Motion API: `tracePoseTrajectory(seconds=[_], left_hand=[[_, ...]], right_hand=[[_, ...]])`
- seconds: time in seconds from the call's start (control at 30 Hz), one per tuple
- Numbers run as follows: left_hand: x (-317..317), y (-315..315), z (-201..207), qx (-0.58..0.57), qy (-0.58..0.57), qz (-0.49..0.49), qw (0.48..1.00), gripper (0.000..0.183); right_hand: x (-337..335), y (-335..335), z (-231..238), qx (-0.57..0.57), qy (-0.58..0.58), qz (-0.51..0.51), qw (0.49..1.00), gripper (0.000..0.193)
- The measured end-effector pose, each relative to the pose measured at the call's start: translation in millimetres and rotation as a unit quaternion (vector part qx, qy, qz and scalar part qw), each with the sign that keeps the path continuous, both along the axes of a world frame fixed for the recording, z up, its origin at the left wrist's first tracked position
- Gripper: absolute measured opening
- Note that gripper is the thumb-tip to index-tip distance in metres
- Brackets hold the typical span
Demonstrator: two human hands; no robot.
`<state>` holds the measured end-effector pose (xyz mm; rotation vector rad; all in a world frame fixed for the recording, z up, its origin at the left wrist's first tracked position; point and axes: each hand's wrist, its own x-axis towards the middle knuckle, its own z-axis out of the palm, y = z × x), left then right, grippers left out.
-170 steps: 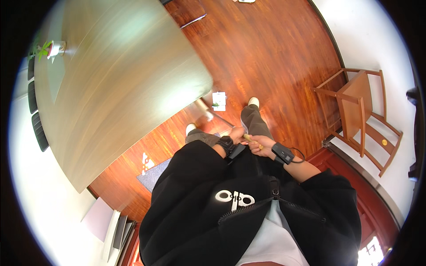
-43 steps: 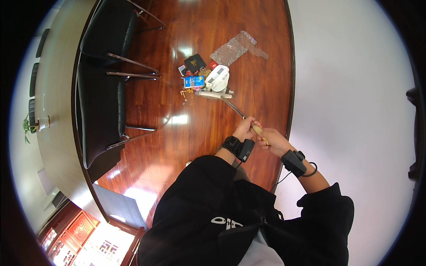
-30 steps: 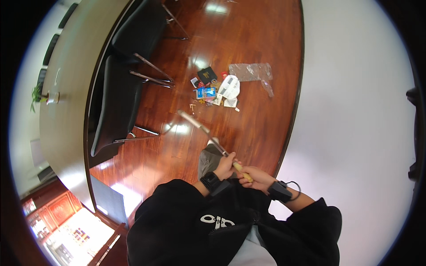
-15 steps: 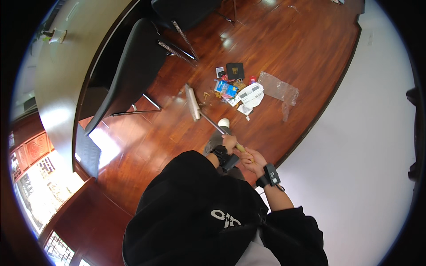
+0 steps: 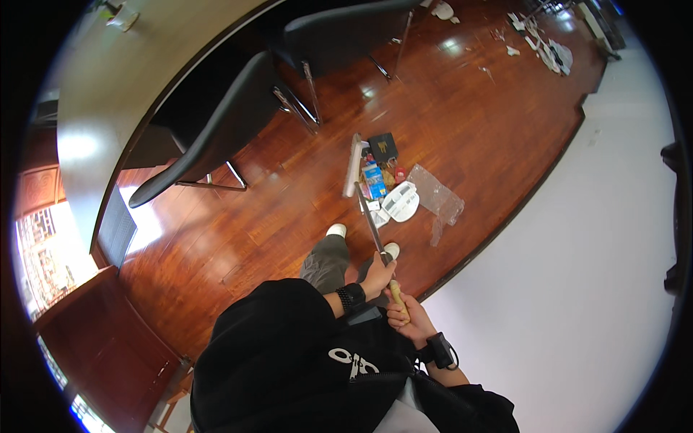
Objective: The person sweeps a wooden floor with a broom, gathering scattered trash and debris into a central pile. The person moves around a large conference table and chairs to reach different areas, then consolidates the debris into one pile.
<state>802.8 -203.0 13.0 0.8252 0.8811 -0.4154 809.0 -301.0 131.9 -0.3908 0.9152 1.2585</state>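
A long-handled broom [image 5: 369, 216] slants from my body down to the floor. My left hand [image 5: 377, 278] is closed around its shaft. Lower down, nearer my body, my right hand [image 5: 409, 319] grips the yellowish end of the handle. The broom's wide pale head [image 5: 352, 166] lies against the left side of a pile of litter, and whether it touches the pieces I cannot tell. In that pile are a black box [image 5: 383, 148], a blue-and-white packet [image 5: 374, 180], a white oval piece [image 5: 401, 201], a red item [image 5: 400, 174] and a clear plastic sheet [image 5: 435, 193].
Black chairs [image 5: 216, 130] with metal legs stand along a curved desk [image 5: 94, 137] on the left. A white wall [image 5: 563, 252] curves along the right. More scraps [image 5: 552, 54] lie at the far right, and my white shoes [image 5: 336, 230] show just below the pile.
The broom head has moved right and up against the litter, and the loose bits left of it are gone from sight. My view has shifted, showing more floor at the far right.
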Motion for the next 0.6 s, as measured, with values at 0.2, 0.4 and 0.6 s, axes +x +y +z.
tracePoseTrajectory(seconds=[0.2,0.4,0.6], left_hand=[[50,58,-72,0.313,0.024,0.009,0.949,0.022],[91,46,-184,0.44,0.039,-0.093,0.892,0.049],[100,-40,-152,0.208,0.104,-0.134,0.963,0.057]], right_hand=[[64,51,-88,0.121,0.101,0.001,0.987,0.029],[108,25,-184,0.201,0.082,0.012,0.976,0.027],[116,-65,-154,0.143,0.044,-0.003,0.989,0.023]])
